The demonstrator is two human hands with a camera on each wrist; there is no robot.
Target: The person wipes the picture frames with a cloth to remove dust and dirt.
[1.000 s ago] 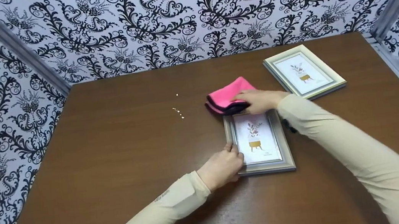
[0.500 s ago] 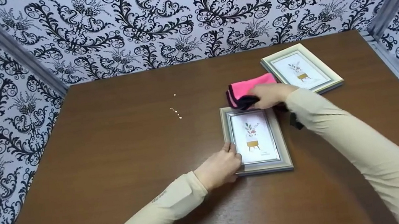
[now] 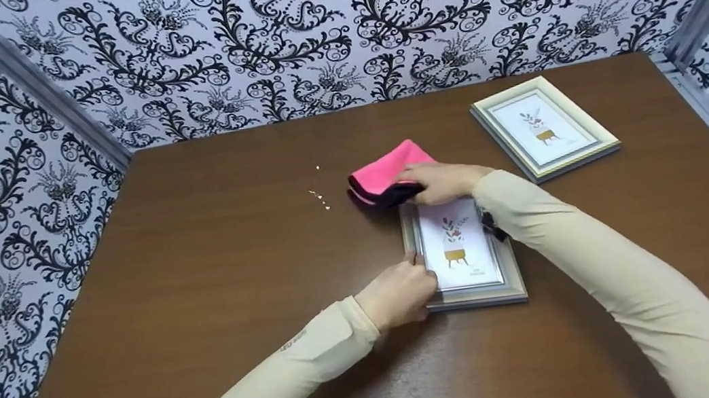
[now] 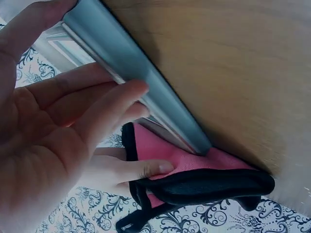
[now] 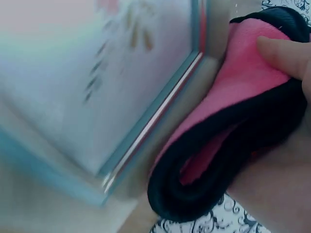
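A picture frame (image 3: 475,295) with a plant print lies face up on the brown table in front of me. My left hand (image 3: 398,294) holds it at the lower left edge; the left wrist view shows thumb and fingers against the moulding (image 4: 133,70). In my right hand (image 3: 445,181) I grip a folded pink cloth (image 3: 385,171) with black edging. That cloth lies along the frame's far edge and reaches past its far left corner. Up close in the right wrist view, the cloth (image 5: 228,87) bears against the frame's outer border.
A second, cream-coloured picture frame (image 3: 578,104) with a similar print lies at the back right, angled. Several small pale specks (image 3: 321,198) dot the table (image 3: 230,243) left of the cloth. Patterned walls (image 3: 304,27) stand behind and at both sides.
My right hand slid the cloth right along the frame's far edge, then back left, beyond where it was a second ago. The left hand and the frame stay in place.
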